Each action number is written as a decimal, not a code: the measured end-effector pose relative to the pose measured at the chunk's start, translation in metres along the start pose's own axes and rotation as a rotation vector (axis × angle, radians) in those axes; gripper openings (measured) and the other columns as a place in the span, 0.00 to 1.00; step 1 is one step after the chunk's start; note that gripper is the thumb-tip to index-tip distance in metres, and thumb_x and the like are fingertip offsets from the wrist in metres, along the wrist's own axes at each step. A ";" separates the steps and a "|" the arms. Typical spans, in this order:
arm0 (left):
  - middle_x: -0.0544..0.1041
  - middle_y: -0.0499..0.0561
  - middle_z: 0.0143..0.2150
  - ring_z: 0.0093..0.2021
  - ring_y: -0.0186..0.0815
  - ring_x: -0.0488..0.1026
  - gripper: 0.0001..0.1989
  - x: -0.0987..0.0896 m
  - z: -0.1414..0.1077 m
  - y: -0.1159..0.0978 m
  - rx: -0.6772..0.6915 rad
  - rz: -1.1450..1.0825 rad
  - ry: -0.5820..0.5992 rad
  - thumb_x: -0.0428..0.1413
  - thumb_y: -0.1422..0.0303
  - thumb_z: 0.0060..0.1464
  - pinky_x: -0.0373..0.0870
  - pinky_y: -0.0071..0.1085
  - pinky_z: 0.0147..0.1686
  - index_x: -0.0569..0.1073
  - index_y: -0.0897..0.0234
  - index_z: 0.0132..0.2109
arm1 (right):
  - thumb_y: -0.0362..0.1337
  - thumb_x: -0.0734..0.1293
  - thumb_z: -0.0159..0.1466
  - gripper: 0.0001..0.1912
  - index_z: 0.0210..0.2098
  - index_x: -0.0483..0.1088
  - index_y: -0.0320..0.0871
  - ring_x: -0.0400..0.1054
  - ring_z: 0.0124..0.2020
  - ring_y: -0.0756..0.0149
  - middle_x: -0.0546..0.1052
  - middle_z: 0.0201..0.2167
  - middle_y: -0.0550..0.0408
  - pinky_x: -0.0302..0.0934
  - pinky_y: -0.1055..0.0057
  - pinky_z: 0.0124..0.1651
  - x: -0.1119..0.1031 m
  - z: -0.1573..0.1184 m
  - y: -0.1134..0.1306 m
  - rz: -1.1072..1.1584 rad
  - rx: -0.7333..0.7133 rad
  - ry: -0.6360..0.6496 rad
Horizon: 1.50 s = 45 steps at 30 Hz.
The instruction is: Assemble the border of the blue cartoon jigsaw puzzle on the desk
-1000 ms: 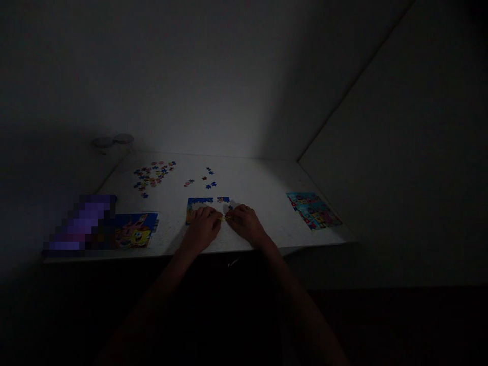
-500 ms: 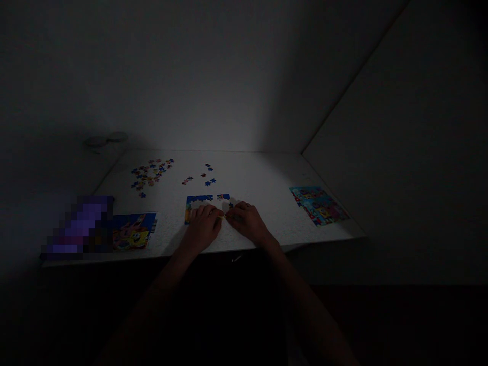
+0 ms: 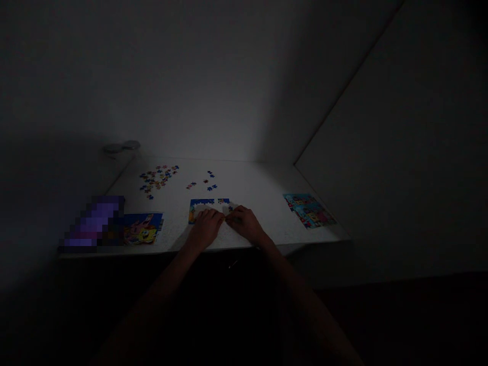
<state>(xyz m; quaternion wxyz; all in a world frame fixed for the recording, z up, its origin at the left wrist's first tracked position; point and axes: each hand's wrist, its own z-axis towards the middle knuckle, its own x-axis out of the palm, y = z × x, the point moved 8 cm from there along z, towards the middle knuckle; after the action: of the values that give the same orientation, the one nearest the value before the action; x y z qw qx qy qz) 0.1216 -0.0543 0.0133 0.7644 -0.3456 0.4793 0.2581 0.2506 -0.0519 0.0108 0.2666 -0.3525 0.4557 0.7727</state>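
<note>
My left hand (image 3: 205, 229) and my right hand (image 3: 246, 224) rest on the white table (image 3: 244, 188), fingertips meeting over a small yellowish jigsaw piece (image 3: 225, 218). The dim light makes the piece hard to make out. Just beyond my hands lies a partly assembled blue-edged jigsaw (image 3: 201, 205), with my left hand covering part of its lower edge. Several loose pieces lie in a pile (image 3: 158, 178) at the far left, and a smaller scatter (image 3: 202, 182) lies nearer the middle.
A cartoon picture sheet (image 3: 143, 229) lies at the left and a colourful printed sheet (image 3: 309, 211) at the right. A pixelated purple object (image 3: 95, 223) sits at the left edge. Two pale round discs (image 3: 121, 147) lie beyond the far left corner. Walls bound the table's back and right.
The whole scene has shifted slightly in view as my head moved. My hands stay together at the same spot on the jigsaw, with no clear change in their hold.
</note>
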 end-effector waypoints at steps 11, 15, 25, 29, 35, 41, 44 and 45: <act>0.76 0.52 0.43 0.46 0.39 0.71 0.08 -0.013 0.001 -0.006 0.064 0.019 -0.048 0.54 0.72 0.62 0.65 0.37 0.48 0.77 0.61 0.45 | 0.35 0.71 0.61 0.03 0.31 0.78 0.45 0.72 0.34 0.68 0.78 0.33 0.55 0.65 0.72 0.41 -0.010 0.001 0.011 0.036 0.082 -0.056; 0.75 0.53 0.43 0.46 0.40 0.71 0.08 -0.017 -0.001 -0.010 0.077 0.049 -0.057 0.54 0.72 0.62 0.65 0.38 0.48 0.78 0.61 0.44 | 0.36 0.71 0.60 0.03 0.32 0.78 0.44 0.72 0.34 0.67 0.77 0.33 0.54 0.64 0.71 0.40 -0.014 0.000 0.016 0.034 0.093 -0.073; 0.76 0.55 0.42 0.45 0.43 0.71 0.09 -0.012 -0.007 -0.019 0.105 0.104 -0.064 0.54 0.73 0.60 0.65 0.42 0.48 0.76 0.64 0.46 | 0.39 0.71 0.63 0.04 0.36 0.76 0.45 0.72 0.42 0.62 0.79 0.37 0.52 0.62 0.65 0.48 -0.004 -0.001 0.001 0.016 0.064 -0.029; 0.76 0.55 0.43 0.44 0.44 0.71 0.10 -0.015 -0.009 -0.021 0.122 0.093 -0.087 0.53 0.72 0.61 0.65 0.43 0.47 0.75 0.64 0.47 | 0.39 0.69 0.65 0.04 0.36 0.73 0.45 0.71 0.43 0.60 0.78 0.37 0.52 0.61 0.62 0.49 -0.003 -0.006 0.002 -0.021 0.079 0.007; 0.77 0.54 0.41 0.41 0.42 0.71 0.10 -0.023 -0.007 -0.026 0.153 0.104 -0.114 0.51 0.73 0.61 0.66 0.40 0.44 0.74 0.65 0.48 | 0.38 0.68 0.65 0.03 0.37 0.71 0.46 0.70 0.45 0.59 0.77 0.39 0.52 0.60 0.59 0.51 -0.006 -0.007 0.005 -0.006 0.114 0.023; 0.77 0.55 0.43 0.43 0.43 0.72 0.11 -0.020 -0.008 -0.025 0.154 0.128 -0.116 0.51 0.72 0.62 0.65 0.42 0.45 0.74 0.65 0.48 | 0.38 0.68 0.66 0.03 0.36 0.71 0.45 0.69 0.46 0.59 0.77 0.39 0.52 0.59 0.59 0.51 -0.005 -0.007 0.007 -0.019 0.097 0.022; 0.77 0.55 0.45 0.46 0.44 0.72 0.12 -0.015 -0.008 -0.020 0.117 0.095 -0.082 0.50 0.71 0.62 0.66 0.42 0.47 0.74 0.64 0.50 | 0.37 0.69 0.65 0.03 0.36 0.72 0.46 0.69 0.45 0.59 0.77 0.39 0.52 0.59 0.59 0.51 -0.006 -0.007 0.006 0.021 0.093 0.019; 0.77 0.55 0.46 0.47 0.44 0.71 0.12 -0.013 -0.008 -0.017 0.100 0.076 -0.065 0.50 0.71 0.62 0.66 0.42 0.48 0.74 0.64 0.51 | 0.37 0.69 0.64 0.02 0.36 0.72 0.46 0.70 0.44 0.59 0.77 0.39 0.52 0.59 0.60 0.50 -0.007 -0.007 0.006 0.039 0.094 0.012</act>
<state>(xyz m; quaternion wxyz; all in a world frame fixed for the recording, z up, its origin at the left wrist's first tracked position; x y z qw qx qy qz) 0.1245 -0.0725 0.0275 0.7855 -0.2799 0.4791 0.2741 0.2524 -0.0611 0.0170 0.2652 -0.3354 0.5000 0.7531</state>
